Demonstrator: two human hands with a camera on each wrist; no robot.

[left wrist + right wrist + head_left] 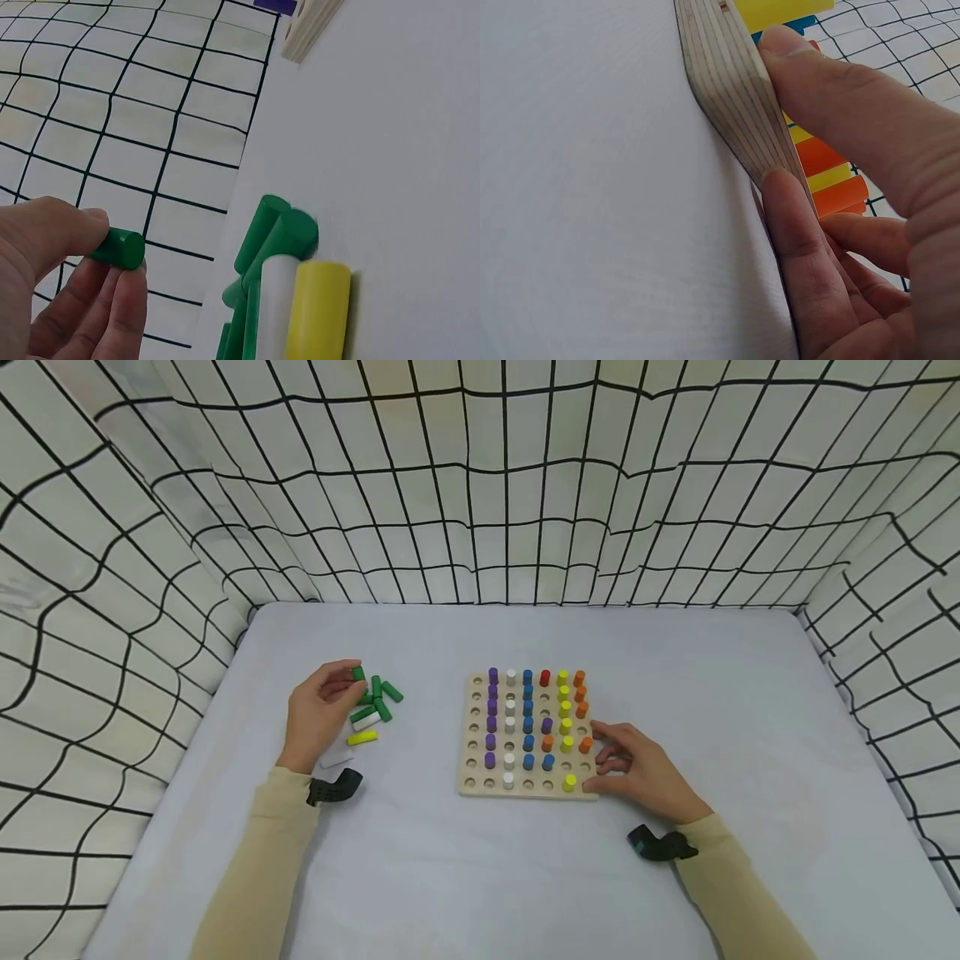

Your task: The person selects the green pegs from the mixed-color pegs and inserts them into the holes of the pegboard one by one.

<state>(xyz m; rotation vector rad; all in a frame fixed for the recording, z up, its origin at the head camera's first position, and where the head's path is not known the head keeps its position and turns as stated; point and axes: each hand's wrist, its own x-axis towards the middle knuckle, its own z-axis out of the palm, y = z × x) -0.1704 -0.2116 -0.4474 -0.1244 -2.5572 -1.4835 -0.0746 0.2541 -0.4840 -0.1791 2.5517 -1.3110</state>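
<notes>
Your left hand (321,714) pinched one short green peg (118,247) between thumb and fingertips, lifted just above a small pile of loose pegs (372,708) on the pale grey tablecloth (480,877). The pile held about four more green pegs, one white and one yellow, all lying on their sides and touching or nearly touching; another white one may have lain nearer your wrist, though it was too faint to be sure. Each was a smooth, matte cylinder with flat ends.

To the right of the pile, well apart from it, lay a square pegboard (472,785) of layered pale wood with round holes in rows. Standing upright in it were roughly six purple, five white, five blue, one red, six yellow and five orange pegs, with many holes bare along the left column and the front rows.

Your right hand (637,768) rested against the board's near right corner. Its fingers were relaxed and slightly spread, the thumb pressed along the layered edge (727,82) and fingertips touching the top beside the orange and yellow pegs.

A white cloth with a black grid (480,485) walled the table on three sides.
</notes>
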